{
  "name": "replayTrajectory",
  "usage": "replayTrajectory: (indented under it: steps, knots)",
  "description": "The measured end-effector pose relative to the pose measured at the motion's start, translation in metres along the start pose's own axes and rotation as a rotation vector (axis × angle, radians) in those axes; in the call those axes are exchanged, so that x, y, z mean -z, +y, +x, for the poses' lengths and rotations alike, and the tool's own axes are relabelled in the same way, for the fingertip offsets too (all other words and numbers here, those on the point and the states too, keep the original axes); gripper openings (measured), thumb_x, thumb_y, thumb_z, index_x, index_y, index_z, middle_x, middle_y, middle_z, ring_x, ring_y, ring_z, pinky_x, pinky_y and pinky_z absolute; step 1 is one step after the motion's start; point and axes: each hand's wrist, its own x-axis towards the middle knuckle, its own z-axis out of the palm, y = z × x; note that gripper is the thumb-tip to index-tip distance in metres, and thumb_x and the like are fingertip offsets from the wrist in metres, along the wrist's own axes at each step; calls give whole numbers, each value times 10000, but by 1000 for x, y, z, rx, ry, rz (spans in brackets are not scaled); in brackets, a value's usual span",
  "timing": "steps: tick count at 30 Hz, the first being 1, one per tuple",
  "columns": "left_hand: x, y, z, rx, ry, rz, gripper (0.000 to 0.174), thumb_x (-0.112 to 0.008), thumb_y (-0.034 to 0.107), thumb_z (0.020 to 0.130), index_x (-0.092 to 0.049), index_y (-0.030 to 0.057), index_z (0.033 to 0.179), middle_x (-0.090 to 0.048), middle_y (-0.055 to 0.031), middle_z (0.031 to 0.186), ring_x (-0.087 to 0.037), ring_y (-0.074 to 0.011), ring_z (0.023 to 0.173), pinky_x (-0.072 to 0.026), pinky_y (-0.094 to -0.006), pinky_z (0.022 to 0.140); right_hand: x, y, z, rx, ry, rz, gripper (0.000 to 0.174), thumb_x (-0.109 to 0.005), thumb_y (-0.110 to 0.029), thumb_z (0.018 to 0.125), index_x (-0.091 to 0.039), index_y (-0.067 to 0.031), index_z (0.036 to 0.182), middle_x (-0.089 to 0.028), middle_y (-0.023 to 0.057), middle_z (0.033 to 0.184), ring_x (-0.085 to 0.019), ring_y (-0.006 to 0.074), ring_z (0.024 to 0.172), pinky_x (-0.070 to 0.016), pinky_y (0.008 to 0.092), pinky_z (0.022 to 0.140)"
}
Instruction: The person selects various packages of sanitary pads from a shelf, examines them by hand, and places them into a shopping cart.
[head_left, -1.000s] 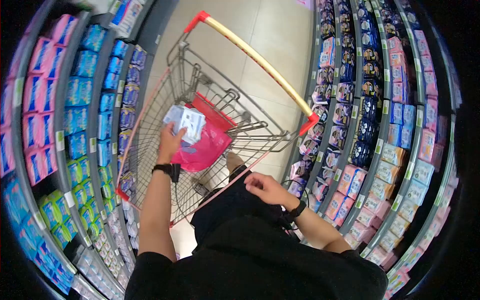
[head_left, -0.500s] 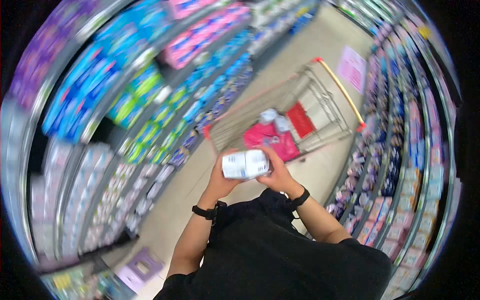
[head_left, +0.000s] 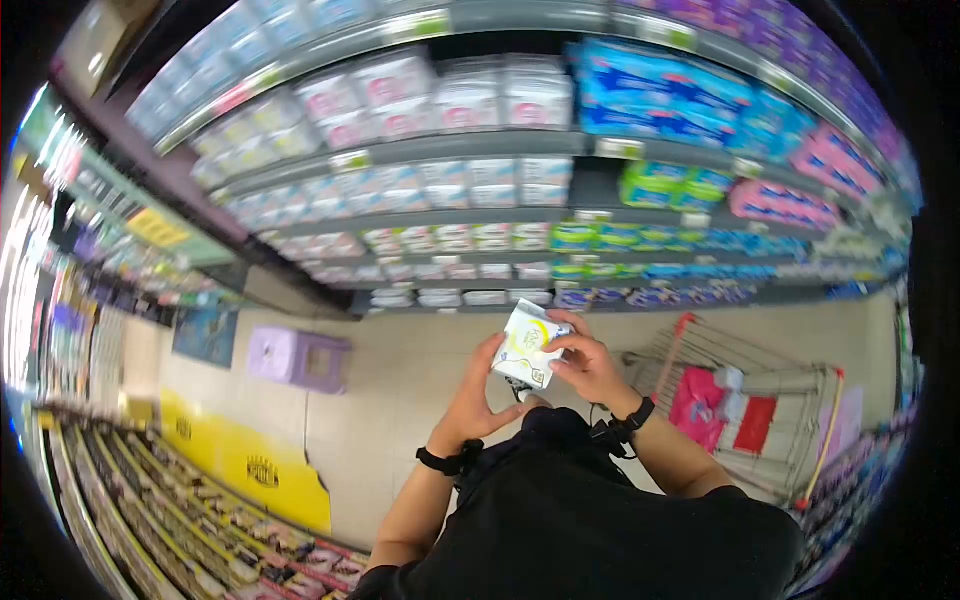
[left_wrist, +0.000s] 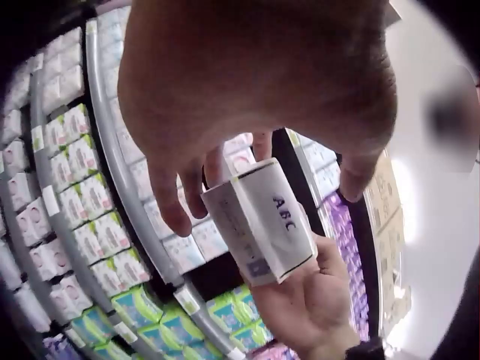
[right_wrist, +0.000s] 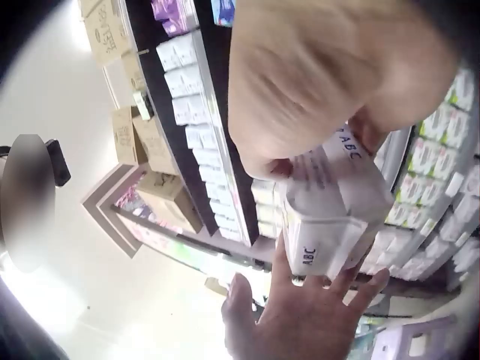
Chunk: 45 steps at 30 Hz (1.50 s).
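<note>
In the head view, my right hand point(head_left: 595, 375) grips a white sanitary pad pack point(head_left: 528, 345) with a yellow-green ring on its face, in front of my body. Fingers of my left hand point(head_left: 468, 405) lie nearly straight along the pack's left edge, with the thumb held away from it. The left wrist view shows the pack's side point(left_wrist: 274, 221) lettered ABC, tilted, with the right hand point(left_wrist: 307, 304) behind it. From the right wrist, my left hand point(right_wrist: 304, 322) appears spread, its fingers at the pack's lower end.
Ahead stands a long shelf point(head_left: 480, 145) of white, blue, green and pink packs. To the right is a shopping cart point(head_left: 800, 400) with a pink bag point(head_left: 695, 410) and white packs inside. A lilac stool point(head_left: 295, 358) and a yellow floor sticker point(head_left: 240, 465) lie left.
My left hand has come from the packs in the cart to my front, where both hands met at a white pack. The view has swung left to face the shelf, leaving the cart at right.
</note>
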Motion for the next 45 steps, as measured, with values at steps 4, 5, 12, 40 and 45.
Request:
replayTrajectory:
  steps: [4,5,12,40,45]
  knots:
    - [53,-63,-29,290,283,-465,587,-774,105,934,-398,75,1384,-492,-124,1411,-543,-295,1332,-515,-429,1032,-65,21,90,44,-99,117,699,-730,25,900,-441,-108,1523,-219,105,1670,-446,261,1429,-418,407,1156]
    - [68,-79,-30,309,390,-489,578,-761,99,944,-381,76,1379,-500,-122,1383,-554,-287,1310,-523,-420,1016,-82,26,115,30,-102,233,797,-740,36,885,-377,-122,1576,-204,96,1672,-446,258,1435,-424,402,1155]
    - [193,-84,48,211,597,-592,817,-779,99,921,-215,141,1512,-506,-157,1433,-536,-299,1341,-465,-460,1110,-138,78,286,104,-446,444,924,-873,-218,836,-338,-73,1575,-222,110,1661,-401,253,1469,-343,438,1216]
    - [709,-232,116,-283,893,296,765,-849,62,822,-431,-40,1454,-559,-187,1398,-547,-295,1312,-392,-423,1149,-525,91,638,628,59,-371,523,-796,-12,884,-596,99,1354,-594,215,1312,-632,284,1156,-541,377,985]
    - [757,-232,143,-349,908,74,811,-803,36,868,-307,-25,1506,-551,-190,1409,-547,-267,1311,-420,-403,1126,-559,104,687,712,195,-315,445,-781,14,896,-609,102,1296,-574,240,1393,-600,275,1255,-490,369,1059]
